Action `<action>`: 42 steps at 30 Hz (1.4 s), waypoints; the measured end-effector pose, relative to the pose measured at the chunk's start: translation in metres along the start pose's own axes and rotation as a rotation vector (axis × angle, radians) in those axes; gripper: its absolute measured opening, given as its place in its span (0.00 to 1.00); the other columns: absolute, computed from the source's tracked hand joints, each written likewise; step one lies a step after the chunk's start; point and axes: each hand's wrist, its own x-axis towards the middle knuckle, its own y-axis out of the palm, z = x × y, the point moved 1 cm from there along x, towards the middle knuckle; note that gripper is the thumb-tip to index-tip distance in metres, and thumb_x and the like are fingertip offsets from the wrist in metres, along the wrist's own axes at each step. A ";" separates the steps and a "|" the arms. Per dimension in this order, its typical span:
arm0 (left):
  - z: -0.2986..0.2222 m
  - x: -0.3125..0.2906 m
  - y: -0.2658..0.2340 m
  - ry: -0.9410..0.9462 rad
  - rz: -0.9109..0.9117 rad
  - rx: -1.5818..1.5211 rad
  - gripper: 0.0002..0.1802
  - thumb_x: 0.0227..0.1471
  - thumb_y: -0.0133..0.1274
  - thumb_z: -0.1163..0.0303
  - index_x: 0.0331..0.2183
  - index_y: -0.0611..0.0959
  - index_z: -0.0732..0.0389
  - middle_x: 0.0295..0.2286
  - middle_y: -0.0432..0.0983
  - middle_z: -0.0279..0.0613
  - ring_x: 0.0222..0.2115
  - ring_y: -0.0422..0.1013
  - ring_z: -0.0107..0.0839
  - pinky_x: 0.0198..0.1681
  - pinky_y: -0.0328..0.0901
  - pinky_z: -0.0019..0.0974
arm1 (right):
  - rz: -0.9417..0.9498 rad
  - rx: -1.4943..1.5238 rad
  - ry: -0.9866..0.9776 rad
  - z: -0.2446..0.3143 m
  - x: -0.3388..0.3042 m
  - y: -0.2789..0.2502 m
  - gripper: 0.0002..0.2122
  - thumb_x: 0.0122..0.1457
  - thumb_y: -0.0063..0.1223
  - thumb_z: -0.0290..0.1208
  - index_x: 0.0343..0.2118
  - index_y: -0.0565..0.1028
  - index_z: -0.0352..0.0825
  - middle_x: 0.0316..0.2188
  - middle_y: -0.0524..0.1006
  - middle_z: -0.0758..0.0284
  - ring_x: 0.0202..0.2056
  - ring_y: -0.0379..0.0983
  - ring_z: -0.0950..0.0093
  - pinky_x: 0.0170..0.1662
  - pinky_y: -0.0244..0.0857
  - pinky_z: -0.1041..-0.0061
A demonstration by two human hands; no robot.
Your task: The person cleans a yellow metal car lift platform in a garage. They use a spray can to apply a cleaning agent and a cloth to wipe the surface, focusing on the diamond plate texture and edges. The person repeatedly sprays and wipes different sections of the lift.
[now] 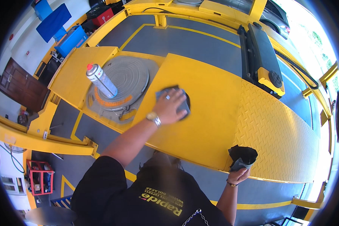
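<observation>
My left hand (170, 107), with a watch at its wrist, lies flat with fingers spread on a blue-grey folded sheet (185, 107). It presses the sheet against the smooth yellow panel (207, 109). The hand is slightly blurred. At the panel's near right edge my right hand (239, 175) is closed round a crumpled dark sheet (243, 154), black with a grey side; whether it is cloth or paper I cannot tell. A spray can (102, 81) with a red top stands left of my left hand on a round grey turning plate (133, 77).
Right of the smooth panel is yellow tread plate (275, 132). A black and yellow jack unit (262, 56) stands beyond. Yellow lift beams (45, 137) frame the left side. A red cart (40, 177) is at lower left, a car (277, 19) far right.
</observation>
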 end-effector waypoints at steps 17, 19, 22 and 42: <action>-0.112 -0.076 -0.014 0.557 0.072 -0.172 0.35 0.59 0.55 0.53 0.63 0.74 0.60 0.69 0.57 0.55 0.66 0.57 0.63 0.69 0.53 0.59 | 0.060 0.086 -0.143 0.028 0.032 0.008 0.16 0.71 0.43 0.37 0.40 0.78 0.27 0.30 0.76 0.56 0.29 0.74 0.57 0.34 0.68 0.64; -0.112 -0.078 -0.021 0.516 -0.098 -0.202 0.35 0.60 0.54 0.52 0.63 0.74 0.61 0.69 0.58 0.55 0.66 0.58 0.65 0.68 0.53 0.60 | 0.016 0.243 0.055 0.025 0.028 0.006 0.18 0.73 0.42 0.39 0.42 0.77 0.27 0.30 0.76 0.59 0.29 0.73 0.63 0.35 0.68 0.66; -0.104 -0.082 -0.005 0.506 -0.021 -0.057 0.36 0.61 0.53 0.51 0.64 0.72 0.61 0.69 0.58 0.55 0.67 0.55 0.65 0.69 0.50 0.62 | -0.039 0.451 0.282 0.021 0.022 0.009 0.19 0.75 0.40 0.40 0.44 0.77 0.27 0.30 0.75 0.62 0.30 0.72 0.70 0.37 0.67 0.70; -0.113 -0.143 0.010 0.646 -0.056 -0.573 0.12 0.47 0.59 0.75 0.37 0.88 0.58 0.38 0.85 0.41 0.44 0.80 0.42 0.48 0.72 0.44 | -0.105 0.293 0.339 0.015 0.020 0.005 0.17 0.75 0.45 0.40 0.27 0.71 0.39 0.24 0.64 0.82 0.28 0.55 0.86 0.30 0.51 0.79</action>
